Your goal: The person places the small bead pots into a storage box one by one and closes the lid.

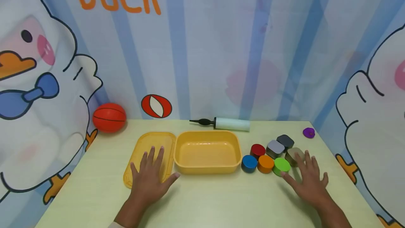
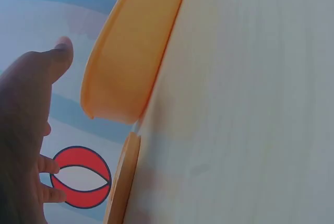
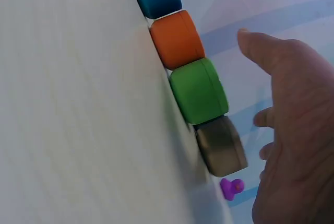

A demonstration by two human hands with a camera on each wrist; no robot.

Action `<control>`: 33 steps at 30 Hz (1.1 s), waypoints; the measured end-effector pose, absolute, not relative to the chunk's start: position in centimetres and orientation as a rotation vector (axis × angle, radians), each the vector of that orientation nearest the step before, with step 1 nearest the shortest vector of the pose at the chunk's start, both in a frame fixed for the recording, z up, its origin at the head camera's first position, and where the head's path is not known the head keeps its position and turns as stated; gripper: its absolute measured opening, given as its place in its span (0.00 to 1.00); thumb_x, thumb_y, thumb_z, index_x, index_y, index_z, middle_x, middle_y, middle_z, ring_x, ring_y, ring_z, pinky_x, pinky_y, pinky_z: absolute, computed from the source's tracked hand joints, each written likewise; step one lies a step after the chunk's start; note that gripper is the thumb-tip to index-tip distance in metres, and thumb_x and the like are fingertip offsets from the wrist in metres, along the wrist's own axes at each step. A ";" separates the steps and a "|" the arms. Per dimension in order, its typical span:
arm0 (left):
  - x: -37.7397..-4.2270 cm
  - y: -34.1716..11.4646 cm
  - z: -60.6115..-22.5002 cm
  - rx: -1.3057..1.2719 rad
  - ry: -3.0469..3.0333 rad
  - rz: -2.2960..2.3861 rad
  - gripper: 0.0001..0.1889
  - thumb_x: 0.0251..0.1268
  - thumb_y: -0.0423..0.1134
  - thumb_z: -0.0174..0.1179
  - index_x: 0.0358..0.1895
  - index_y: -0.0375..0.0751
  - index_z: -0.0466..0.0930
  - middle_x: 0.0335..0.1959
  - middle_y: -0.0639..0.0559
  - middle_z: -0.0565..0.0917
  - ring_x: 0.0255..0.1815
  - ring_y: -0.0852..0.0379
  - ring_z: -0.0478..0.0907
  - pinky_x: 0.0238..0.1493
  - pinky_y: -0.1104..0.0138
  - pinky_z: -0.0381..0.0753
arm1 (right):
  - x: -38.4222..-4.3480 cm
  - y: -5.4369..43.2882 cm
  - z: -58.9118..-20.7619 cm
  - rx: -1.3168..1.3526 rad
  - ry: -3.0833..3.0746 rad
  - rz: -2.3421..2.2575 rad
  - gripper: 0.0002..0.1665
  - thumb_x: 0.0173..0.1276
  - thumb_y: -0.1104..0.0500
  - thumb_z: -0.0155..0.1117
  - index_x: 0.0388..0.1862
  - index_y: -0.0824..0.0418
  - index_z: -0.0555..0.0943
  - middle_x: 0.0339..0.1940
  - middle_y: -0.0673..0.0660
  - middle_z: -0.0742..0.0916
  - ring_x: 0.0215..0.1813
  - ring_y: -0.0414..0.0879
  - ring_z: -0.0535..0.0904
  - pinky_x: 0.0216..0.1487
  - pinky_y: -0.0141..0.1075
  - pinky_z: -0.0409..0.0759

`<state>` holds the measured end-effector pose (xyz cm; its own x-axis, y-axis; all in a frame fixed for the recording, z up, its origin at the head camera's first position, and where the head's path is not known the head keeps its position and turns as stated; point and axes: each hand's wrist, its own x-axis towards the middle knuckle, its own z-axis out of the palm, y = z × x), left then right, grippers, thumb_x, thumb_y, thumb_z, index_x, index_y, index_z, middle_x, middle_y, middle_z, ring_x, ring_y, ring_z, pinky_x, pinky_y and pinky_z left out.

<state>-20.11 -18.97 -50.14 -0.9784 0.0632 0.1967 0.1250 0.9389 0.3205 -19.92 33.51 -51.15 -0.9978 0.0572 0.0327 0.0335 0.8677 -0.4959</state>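
Observation:
My left hand (image 1: 148, 182) hovers with fingers spread over the near part of a flat yellow lid (image 1: 142, 150). Beside the lid stands an open yellow rectangular box (image 1: 207, 170), with nothing inside it. On the right, my right hand (image 1: 308, 184) is held with spread fingers near the green round tin (image 1: 281, 166) and a brownish squarish tin (image 1: 292, 156). Neither hand grips anything. Grouped with these are a blue tin (image 1: 249, 164), an orange tin (image 1: 265, 164), a red tin (image 1: 257, 150), a silver tin (image 1: 275, 148) and a dark grey tin (image 1: 285, 141).
Along the table's back edge lies a hand pump (image 1: 232, 124) with a black nozzle. A red ball (image 1: 109, 117) sits at the back left corner, a small purple object (image 1: 308, 133) at the back right. A printed curtain (image 1: 209, 45) hangs behind the pale table (image 1: 221, 200).

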 end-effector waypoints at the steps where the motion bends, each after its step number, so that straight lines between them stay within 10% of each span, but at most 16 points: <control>1: -20.2 -18.9 -50.1 -0.154 -2.914 -0.510 0.58 0.68 0.81 0.56 0.92 0.55 0.47 0.92 0.37 0.53 0.91 0.26 0.50 0.78 0.15 0.40 | -20.0 33.7 -51.3 -0.072 -2.971 0.825 0.62 0.77 0.29 0.62 0.92 0.62 0.48 0.91 0.76 0.40 0.88 0.82 0.32 0.70 0.93 0.33; 33: -22.7 -16.3 -51.7 -0.290 -2.677 -0.807 0.46 0.70 0.66 0.68 0.85 0.47 0.68 0.86 0.42 0.70 0.85 0.28 0.65 0.77 0.15 0.49 | -23.6 37.2 -52.7 -0.043 -2.597 1.274 0.43 0.82 0.51 0.66 0.87 0.68 0.63 0.87 0.82 0.59 0.86 0.84 0.50 0.79 0.83 0.49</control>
<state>-22.73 -16.33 -51.74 -0.9252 0.0984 0.3664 0.2845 0.8189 0.4985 -23.62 37.18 -52.68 -0.9688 0.1348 0.2079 -0.0819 0.6178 -0.7820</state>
